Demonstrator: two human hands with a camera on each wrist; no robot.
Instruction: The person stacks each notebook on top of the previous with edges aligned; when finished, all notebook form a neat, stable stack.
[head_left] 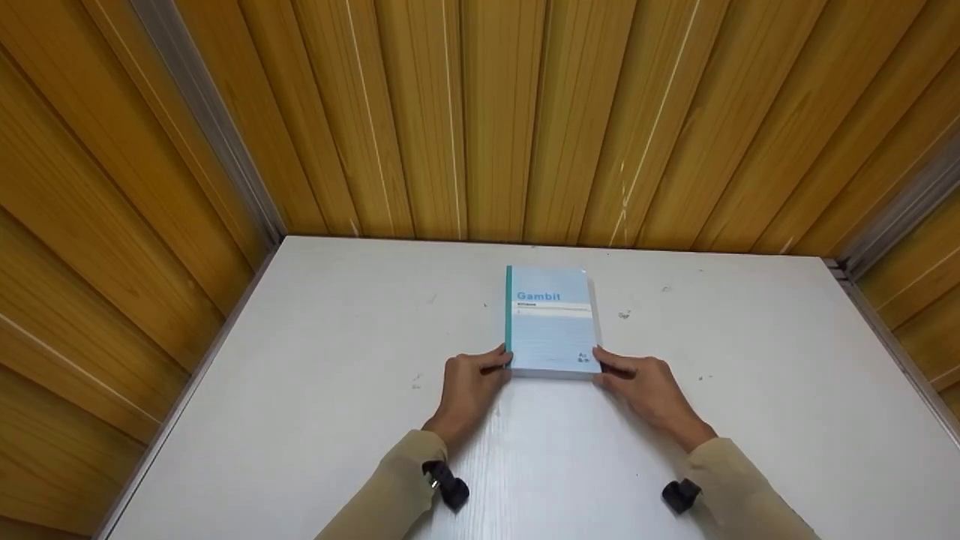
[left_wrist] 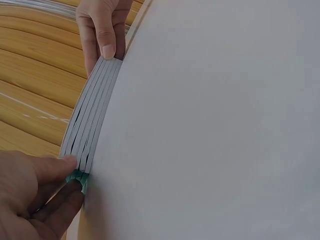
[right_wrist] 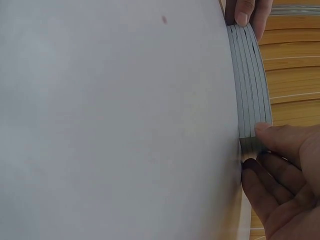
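A stack of notebooks [head_left: 553,337] lies on the white table, its top one pale blue with a green spine and the word "Gambit". Several layers show along the stack's near edge [left_wrist: 92,115] in the left wrist view. My left hand [head_left: 472,386] grips the near left corner, by the green spine, thumb at the front edge. At the near right corner my right hand [head_left: 649,390] holds the stack in the same way, its thumb [right_wrist: 280,137] against the page edges. The undersides of the notebooks are hidden.
The white table [head_left: 337,337] runs back to a wall of yellow wood-look panels [head_left: 495,120]. Similar panels stand at the left and right. Each sleeve carries a small black device [head_left: 450,487] at the wrist. Small dark marks [head_left: 624,315] dot the tabletop.
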